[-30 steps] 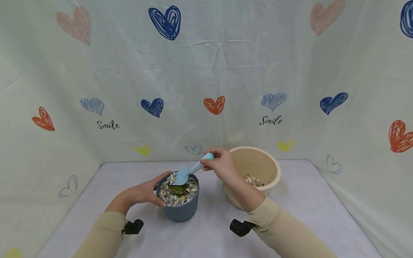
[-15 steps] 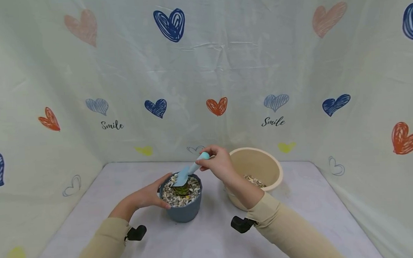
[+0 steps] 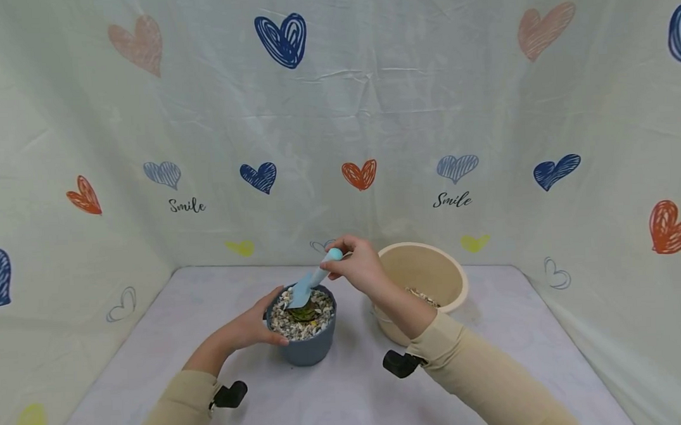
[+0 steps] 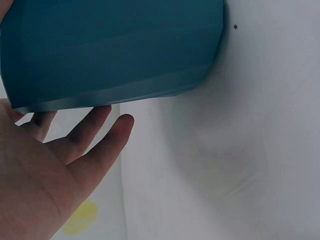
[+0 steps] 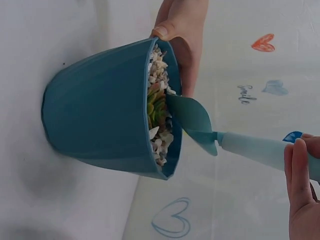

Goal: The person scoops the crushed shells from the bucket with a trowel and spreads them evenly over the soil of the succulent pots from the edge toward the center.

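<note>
A blue-grey plant pot [image 3: 309, 352] stands on the table, filled with pale gravel [image 3: 300, 329] around a small green succulent [image 5: 156, 106]. My left hand [image 3: 247, 327] holds the pot at its left side, thumb on the rim. In the left wrist view, fingers of that hand reach along the pot wall. Between thumb and fingers, my right hand [image 3: 361, 265] pinches the handle of a light blue toy-like trowel [image 3: 301, 292]. Its blade points down over the pot's far side, at the gravel beside the succulent, partly covering the plant. The blade's tip is hidden in the right wrist view.
Right of the pot is a cream bucket [image 3: 434, 265] with some loose gravel [image 3: 423, 296] inside, partly behind my right forearm. A pale cloth covers the table [image 3: 337, 403]. Behind it hangs a white curtain [image 3: 314, 125] printed with hearts.
The trowel's handle has swung slightly left and stands steeper, with my right hand following. Its blade stays over the gravel. My left hand keeps its hold, and the head view has shifted a little.
</note>
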{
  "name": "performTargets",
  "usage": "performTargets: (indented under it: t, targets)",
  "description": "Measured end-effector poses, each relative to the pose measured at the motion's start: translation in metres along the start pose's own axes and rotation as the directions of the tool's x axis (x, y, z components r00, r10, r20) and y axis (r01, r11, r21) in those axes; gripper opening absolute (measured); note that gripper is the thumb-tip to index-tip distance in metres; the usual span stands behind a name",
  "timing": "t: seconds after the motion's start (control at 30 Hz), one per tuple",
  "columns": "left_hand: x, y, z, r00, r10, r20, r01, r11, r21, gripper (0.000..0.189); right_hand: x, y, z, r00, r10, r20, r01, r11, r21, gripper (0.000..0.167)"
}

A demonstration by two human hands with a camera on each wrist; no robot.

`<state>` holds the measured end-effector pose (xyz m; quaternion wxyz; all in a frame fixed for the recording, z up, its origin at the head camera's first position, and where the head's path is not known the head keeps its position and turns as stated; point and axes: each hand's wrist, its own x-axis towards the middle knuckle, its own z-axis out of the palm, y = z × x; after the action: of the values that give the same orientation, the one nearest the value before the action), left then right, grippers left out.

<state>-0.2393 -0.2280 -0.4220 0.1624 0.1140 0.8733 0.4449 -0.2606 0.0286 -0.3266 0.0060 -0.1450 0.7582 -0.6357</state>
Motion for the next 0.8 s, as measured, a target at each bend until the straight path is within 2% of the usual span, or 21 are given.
performTargets:
  t: [0.27,0.8]
  targets:
    - [-0.001,0.001,0.001,1.000,-0.016,-0.002,0.016,0.999,0.029,0.120,0.002,-0.003,-0.003,1.000,0.002,-0.007,-0.003,1.000,-0.029,0.023]
    - [-0.004,0.002,0.003,1.000,0.004,-0.007,-0.003,0.999,0.034,0.121,0.001,-0.006,-0.012,1.000,-0.008,-0.028,0.007,0.999,-0.035,0.023]
